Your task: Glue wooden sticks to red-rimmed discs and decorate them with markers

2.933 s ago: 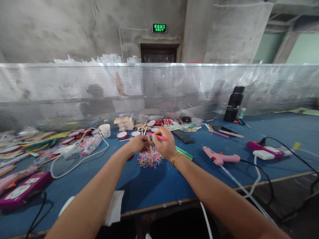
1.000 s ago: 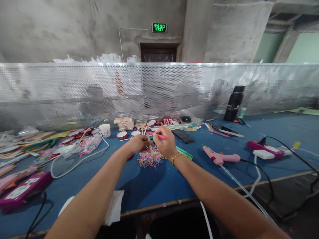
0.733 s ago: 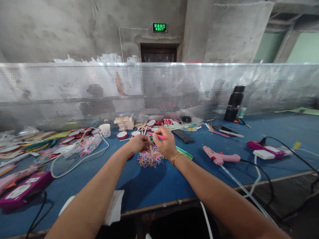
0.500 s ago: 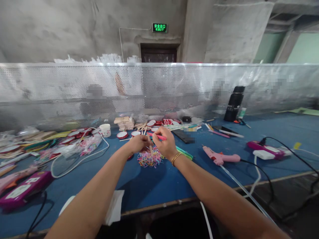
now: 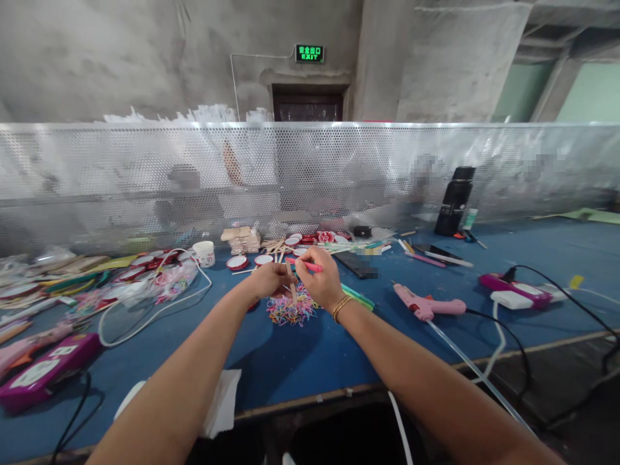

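Both my hands meet above a heap of small colourful rubber bands (image 5: pixel 290 312) on the blue table (image 5: pixel 310 361). My left hand (image 5: pixel 269 279) is closed around a thin wooden stick (image 5: pixel 292 289) that points down toward the heap. My right hand (image 5: pixel 320 279), with a gold bracelet on the wrist, pinches a pink pen (image 5: pixel 310 265) whose tip meets the top of the stick.
A pink glue gun (image 5: pixel 426 306) with its cable lies to the right, near a purple device and white plug (image 5: pixel 516 292). Red-and-white round lids (image 5: pixel 237 263), a white cup (image 5: pixel 205 253), wooden sticks and a black bottle (image 5: pixel 454 201) stand along a perforated metal screen. White tissue (image 5: pixel 220 403) lies at the near edge.
Almost nothing differs: the hands stay together over the rubber bands, with only tiny shifts of the pen against the stick.
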Motion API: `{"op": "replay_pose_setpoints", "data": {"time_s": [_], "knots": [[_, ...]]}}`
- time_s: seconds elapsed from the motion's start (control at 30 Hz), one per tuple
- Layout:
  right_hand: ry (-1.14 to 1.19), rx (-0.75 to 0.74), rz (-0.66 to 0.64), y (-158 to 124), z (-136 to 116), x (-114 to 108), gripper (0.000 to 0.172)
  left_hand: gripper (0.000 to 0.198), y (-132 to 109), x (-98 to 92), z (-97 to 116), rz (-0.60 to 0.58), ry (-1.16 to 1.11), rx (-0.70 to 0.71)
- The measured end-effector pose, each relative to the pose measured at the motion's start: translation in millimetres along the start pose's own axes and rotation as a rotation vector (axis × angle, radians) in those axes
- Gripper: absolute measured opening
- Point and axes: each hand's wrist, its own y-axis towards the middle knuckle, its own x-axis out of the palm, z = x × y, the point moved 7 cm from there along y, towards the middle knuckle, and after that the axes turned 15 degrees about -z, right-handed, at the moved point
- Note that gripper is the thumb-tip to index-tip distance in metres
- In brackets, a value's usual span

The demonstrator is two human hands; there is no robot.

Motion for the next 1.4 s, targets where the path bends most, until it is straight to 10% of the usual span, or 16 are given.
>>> {"op": "replay_pose_setpoints", "data": {"time_s": [1.4], "knots": [[-0.019, 0.027, 0.015, -0.2, 0.0, -3.9, 0.014, 0.042, 4.3, -4.7, -5.0, 0.009, 0.02, 0.018]]}}
